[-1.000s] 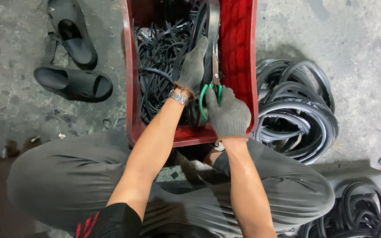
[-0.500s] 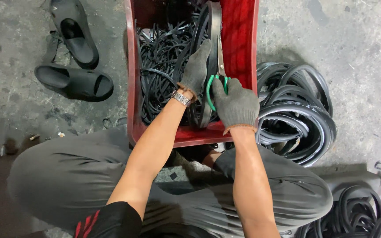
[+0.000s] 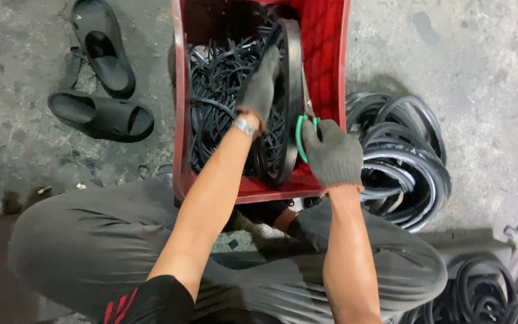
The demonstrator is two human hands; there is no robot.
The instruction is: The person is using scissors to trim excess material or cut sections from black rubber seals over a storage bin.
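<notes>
Rubber ring (image 3: 289, 102) stands upright in red crate (image 3: 331, 54); my left hand (image 3: 260, 87) grips it, right hand (image 3: 333, 155) clasps green-handled scissors (image 3: 304, 123); I keep blades square.

The red crate (image 3: 331, 54) is packed with black rubber strips (image 3: 223, 90), so both gloved hands, left hand (image 3: 260, 87) and right hand (image 3: 333, 155) with green-handled scissors (image 3: 304, 123), work in tight room, its walls closing off 3 and 9 o'clock. Outside, stacked rubber rings (image 3: 403, 156) crowd the 3 to 4 o'clock side, two black sandals (image 3: 100, 84) lie towards 10. Bare concrete floor (image 3: 481, 54) lies open at 2 o'clock.
</notes>
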